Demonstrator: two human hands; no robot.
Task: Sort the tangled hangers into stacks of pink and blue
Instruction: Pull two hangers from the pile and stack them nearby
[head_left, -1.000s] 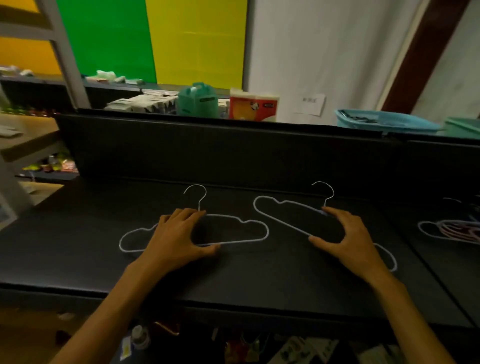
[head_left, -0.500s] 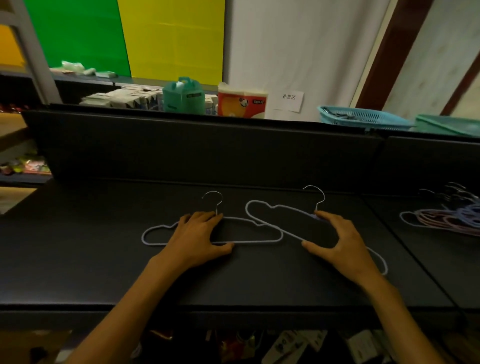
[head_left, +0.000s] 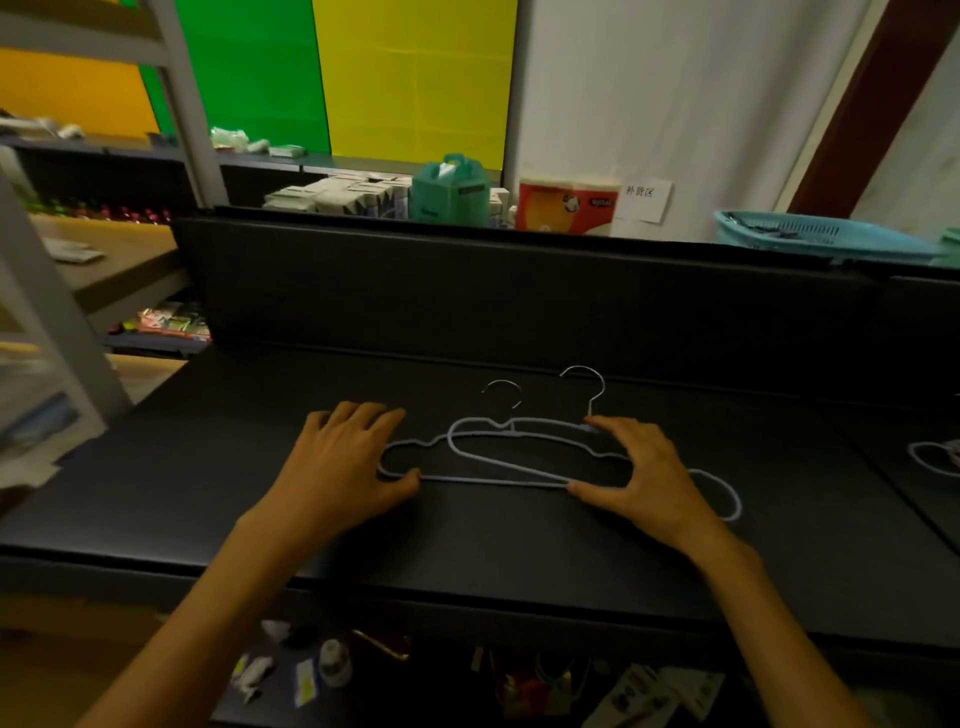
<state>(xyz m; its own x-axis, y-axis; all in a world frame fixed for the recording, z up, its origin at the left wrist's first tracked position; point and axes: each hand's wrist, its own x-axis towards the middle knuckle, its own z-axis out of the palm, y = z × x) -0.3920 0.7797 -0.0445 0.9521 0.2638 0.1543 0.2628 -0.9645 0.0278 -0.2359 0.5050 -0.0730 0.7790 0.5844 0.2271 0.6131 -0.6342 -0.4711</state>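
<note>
Two overlapping blue hangers (head_left: 511, 457) lie lengthwise between flat left hand (head_left: 345, 462) and right hand (head_left: 641, 475); fingers spread, gripping nothing.

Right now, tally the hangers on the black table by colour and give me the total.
Blue hangers: 2, the left hanger under the left hand and the right hanger under the right hand, overlapping on the black table.
Unclear colour: 1, a hanger cut off at the right edge.
Total: 3
</note>
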